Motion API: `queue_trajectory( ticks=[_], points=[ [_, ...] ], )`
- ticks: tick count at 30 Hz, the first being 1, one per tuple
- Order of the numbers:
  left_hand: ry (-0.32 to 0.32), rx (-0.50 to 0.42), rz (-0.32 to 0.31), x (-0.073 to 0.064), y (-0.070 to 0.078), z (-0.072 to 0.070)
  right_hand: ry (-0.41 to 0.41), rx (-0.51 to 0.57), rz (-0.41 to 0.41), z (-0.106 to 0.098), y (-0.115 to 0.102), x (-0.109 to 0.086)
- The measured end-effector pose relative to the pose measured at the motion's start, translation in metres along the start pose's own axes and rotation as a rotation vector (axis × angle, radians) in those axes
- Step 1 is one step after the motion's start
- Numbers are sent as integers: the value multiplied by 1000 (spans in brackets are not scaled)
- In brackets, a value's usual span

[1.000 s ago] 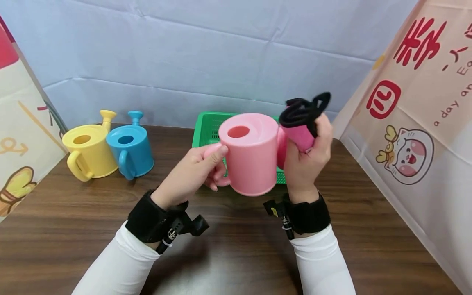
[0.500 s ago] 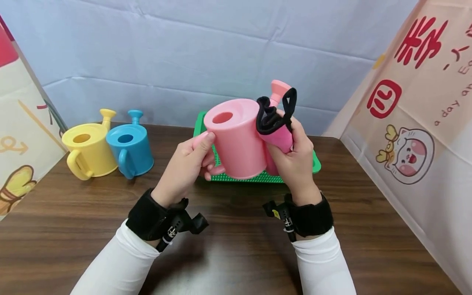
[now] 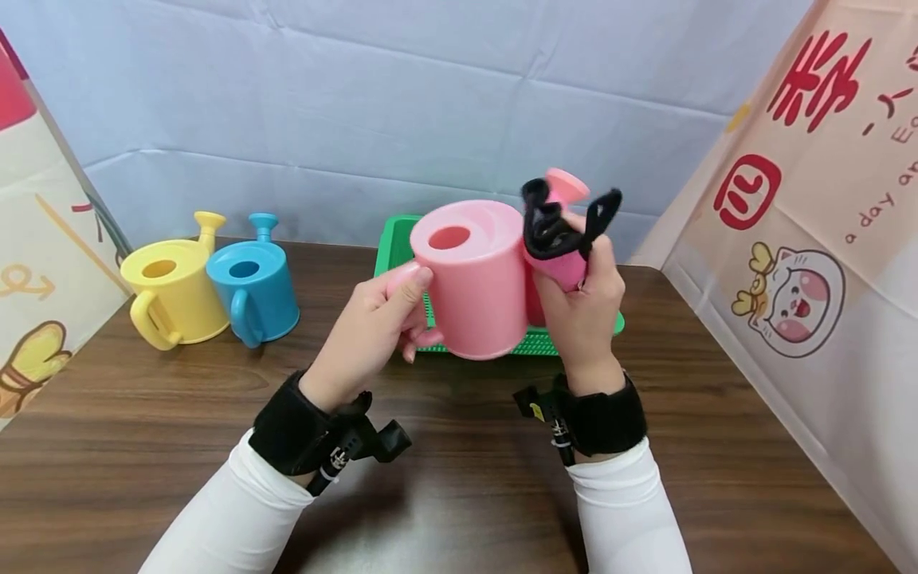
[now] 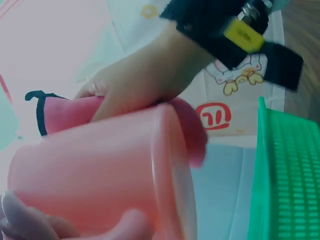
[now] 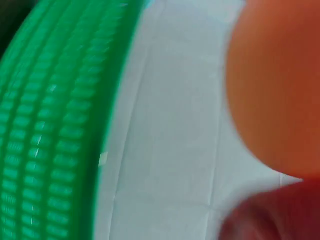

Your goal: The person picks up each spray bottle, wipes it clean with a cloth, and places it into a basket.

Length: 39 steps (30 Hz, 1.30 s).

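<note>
A pink watering can (image 3: 476, 275) is held up off the table in front of the green basket, its spout head (image 3: 566, 185) pointing away to the upper right. My left hand (image 3: 373, 323) grips the can's handle. Bunched in my right hand (image 3: 584, 311) is a pink cloth with black edging and a loop (image 3: 562, 267), against the can's right side. The left wrist view shows the same pink cloth (image 4: 70, 114) lying along the can's wall (image 4: 95, 170). The cloth's far end is partly hidden behind the can in the head view.
Behind the hands stands a green perforated basket (image 3: 390, 247), mostly hidden by the can. A yellow watering can (image 3: 179, 303) and a blue watering can (image 3: 268, 299) stand side by side at the left. Printed sheets flank the brown table (image 3: 459, 478).
The can shifted left and up, tilting, then moved back slightly right and down. The right hand with the cloth moved left towards it, then a little back right.
</note>
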<state>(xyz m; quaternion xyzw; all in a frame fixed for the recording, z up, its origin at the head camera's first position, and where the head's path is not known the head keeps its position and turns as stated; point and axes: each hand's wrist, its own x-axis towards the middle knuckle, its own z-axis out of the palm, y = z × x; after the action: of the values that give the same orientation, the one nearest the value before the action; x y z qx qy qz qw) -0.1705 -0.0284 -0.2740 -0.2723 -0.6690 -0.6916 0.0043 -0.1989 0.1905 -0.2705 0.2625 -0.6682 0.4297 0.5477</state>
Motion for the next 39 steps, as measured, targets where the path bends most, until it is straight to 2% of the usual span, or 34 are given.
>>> queue_trajectory(
  ticks=[2, 4, 6, 8, 11, 13, 15, 17, 18, 21, 23, 25, 28, 31, 34, 37, 39],
  points=[
    [37, 7, 6, 0, 0, -3, -115, 65, 74, -2, -3, -1],
    [49, 39, 16, 0, 1, -6, -167, 94, 106, -3, -5, 0],
    [46, 83, 29, -1, 2, -7, -139, 58, 82, -2, -5, 0],
    [43, 157, 60, -2, 3, -5, -36, -31, 29, 0, -4, 1],
    [36, 348, 200, -4, 4, 1, 149, -179, -23, 2, -3, 2],
    [49, 515, 333, -5, 3, 6, 240, -242, -25, 3, -2, 2],
    [73, 657, 461, -6, 3, 11, 265, -241, -12, 4, -3, 1],
    [103, 734, 521, -6, 2, 11, 221, -192, 29, 2, -4, 0],
    [119, 741, 529, -6, 1, 10, 181, -135, 62, 1, -4, 0],
    [159, 668, 504, -5, 2, 5, 50, 55, 171, -1, -7, 0],
    [179, 590, 465, -4, 3, 3, 2, 152, 208, 0, -8, 0],
    [190, 517, 424, -5, 6, 1, -18, 194, 187, 2, -9, 0],
    [182, 461, 351, -6, 9, 1, 1, 151, 97, 5, -8, 1],
    [162, 429, 271, -9, 11, 1, 90, 72, 13, 6, -7, 4],
    [148, 408, 205, -10, 12, 0, 274, 46, 6, 5, -10, 10],
    [140, 396, 172, -10, 12, -1, 485, 135, 69, -1, -14, 17],
    [115, 382, 162, -8, 13, -3, 560, 249, 136, -9, -14, 20]
  ],
)
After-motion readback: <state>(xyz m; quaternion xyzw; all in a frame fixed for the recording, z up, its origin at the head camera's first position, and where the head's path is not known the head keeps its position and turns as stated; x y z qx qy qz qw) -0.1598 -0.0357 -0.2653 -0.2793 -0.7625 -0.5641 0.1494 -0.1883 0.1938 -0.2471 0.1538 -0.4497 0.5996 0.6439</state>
